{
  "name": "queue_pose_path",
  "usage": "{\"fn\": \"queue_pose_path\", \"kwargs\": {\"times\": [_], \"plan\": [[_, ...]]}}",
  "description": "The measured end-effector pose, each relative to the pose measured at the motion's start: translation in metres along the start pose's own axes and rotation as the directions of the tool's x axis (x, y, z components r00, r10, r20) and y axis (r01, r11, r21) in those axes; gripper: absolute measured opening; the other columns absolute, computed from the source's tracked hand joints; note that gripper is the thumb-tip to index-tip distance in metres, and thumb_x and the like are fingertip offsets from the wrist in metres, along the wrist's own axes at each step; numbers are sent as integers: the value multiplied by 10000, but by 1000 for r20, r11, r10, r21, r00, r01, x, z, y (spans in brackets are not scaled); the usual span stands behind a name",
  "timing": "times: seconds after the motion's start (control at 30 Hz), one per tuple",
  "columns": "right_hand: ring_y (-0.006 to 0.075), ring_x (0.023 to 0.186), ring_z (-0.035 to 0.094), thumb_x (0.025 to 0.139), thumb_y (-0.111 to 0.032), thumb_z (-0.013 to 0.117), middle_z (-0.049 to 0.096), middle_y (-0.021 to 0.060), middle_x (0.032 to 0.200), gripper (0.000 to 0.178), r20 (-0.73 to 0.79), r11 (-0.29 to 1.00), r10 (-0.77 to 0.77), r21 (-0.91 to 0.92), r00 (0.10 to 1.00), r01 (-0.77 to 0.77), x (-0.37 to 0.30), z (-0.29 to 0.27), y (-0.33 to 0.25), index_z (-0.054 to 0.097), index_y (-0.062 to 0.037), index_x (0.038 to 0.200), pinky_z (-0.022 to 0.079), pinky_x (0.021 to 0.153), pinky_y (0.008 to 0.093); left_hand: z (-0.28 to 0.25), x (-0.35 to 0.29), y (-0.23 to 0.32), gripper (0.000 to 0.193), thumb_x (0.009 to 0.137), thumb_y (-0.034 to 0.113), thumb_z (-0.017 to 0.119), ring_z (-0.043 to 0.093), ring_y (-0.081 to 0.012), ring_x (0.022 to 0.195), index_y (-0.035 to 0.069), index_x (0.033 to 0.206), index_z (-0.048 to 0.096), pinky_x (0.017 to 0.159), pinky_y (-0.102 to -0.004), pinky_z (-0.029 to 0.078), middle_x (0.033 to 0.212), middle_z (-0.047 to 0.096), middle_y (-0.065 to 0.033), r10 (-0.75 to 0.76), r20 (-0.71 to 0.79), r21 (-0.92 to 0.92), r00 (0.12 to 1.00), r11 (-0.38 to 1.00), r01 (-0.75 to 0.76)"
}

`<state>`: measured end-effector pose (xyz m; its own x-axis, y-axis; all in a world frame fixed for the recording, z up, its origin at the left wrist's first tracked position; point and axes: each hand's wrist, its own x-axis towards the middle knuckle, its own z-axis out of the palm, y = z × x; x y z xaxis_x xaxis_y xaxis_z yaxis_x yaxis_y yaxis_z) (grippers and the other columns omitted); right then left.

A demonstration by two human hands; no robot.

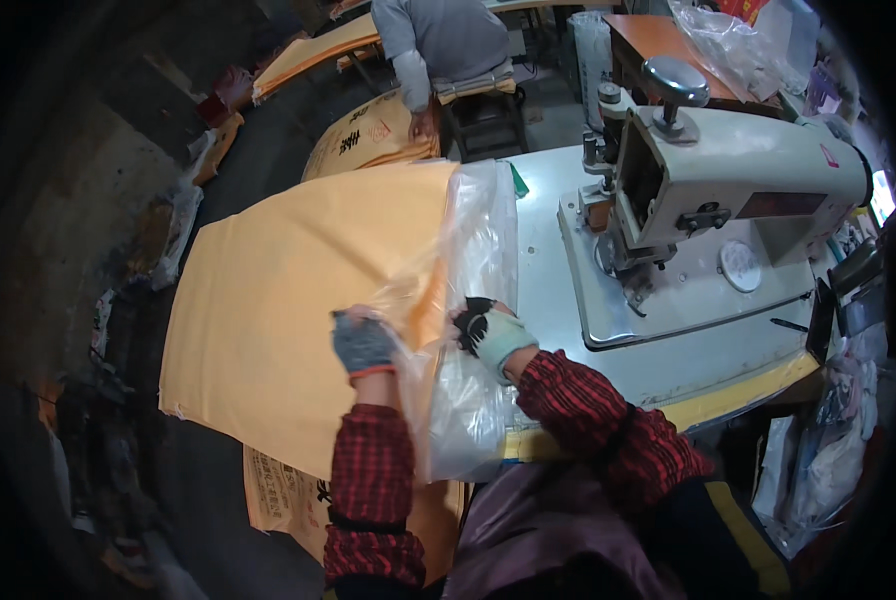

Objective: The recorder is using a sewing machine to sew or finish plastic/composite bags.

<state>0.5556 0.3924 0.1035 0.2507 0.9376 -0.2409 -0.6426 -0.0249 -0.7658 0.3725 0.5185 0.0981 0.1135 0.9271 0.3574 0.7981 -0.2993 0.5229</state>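
A large yellow-orange sack (278,270) lies flat across the left part of the table, over other sacks. Out of its right-hand mouth comes a clear plastic liner (483,225), crumpled and shiny. My left hand (363,342), in a grey glove with an orange cuff, is closed on a stretched fold of the liner above the sack. Beside it my right hand (493,336), in a pale glove with black fingers, grips the liner at the sack's mouth. The fingertips of both hands are partly hidden.
Right of the sack stands a white industrial sewing machine (738,180) on a pale table (543,270). More printed sacks (283,500) hang low at the front left. Beyond the table, another person (448,45) handles a sack stack (368,135). Plastic bags (833,450) hang at the right.
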Motion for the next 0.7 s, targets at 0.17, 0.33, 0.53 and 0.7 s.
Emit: {"fn": "queue_pose_path", "kwargs": {"times": [0.17, 0.33, 0.53, 0.7], "plan": [[166, 616, 579, 816, -76, 580, 602, 77, 794, 97, -82, 884, 68, -457, 994, -98, -63, -63, -25, 576, -27, 900, 490, 551, 280, -91, -10, 82, 235, 856, 240, 563, 469, -111, 466, 112, 690, 457, 435, -267, 398, 572, 460, 10, -289, 338, -845, 896, 325, 424], [271, 734, 575, 744, -109, 591, 585, 121, 800, 268, 361, 117, -737, -765, 572, 634, -134, -8, -63, 557, 5, 984, 473, 698, 349, -181, -109, 138, 228, 872, 246, 570, 402, -73, 478, 114, 730, 448, 432, -217, 351, 589, 411, 34, -303, 322, -659, 897, 608, 442], [271, 997, 543, 776, -232, 529, 592, 122, 980, 300, 830, -53, -514, -282, 216, 958, -142, 53, -17, 569, -61, 1019, 413, 901, 358, -231, -164, 131, 155, 764, 85, 627, 451, -117, 680, 46, 830, 492, 604, -230, 397, 773, 454, -15, 258, 176, -320, 950, 928, -192], [250, 991, 534, 834, -469, 502, 575, 96, 1086, 575, 249, 104, -661, -904, 708, 415, -24, -63, -60, 464, -69, 1245, 402, 928, 330, -279, -193, 42, 126, 787, 66, 629, 494, -125, 751, 9, 845, 533, 683, -277, 421, 771, 509, -31, -219, 97, -785, 971, 583, 210]]}}
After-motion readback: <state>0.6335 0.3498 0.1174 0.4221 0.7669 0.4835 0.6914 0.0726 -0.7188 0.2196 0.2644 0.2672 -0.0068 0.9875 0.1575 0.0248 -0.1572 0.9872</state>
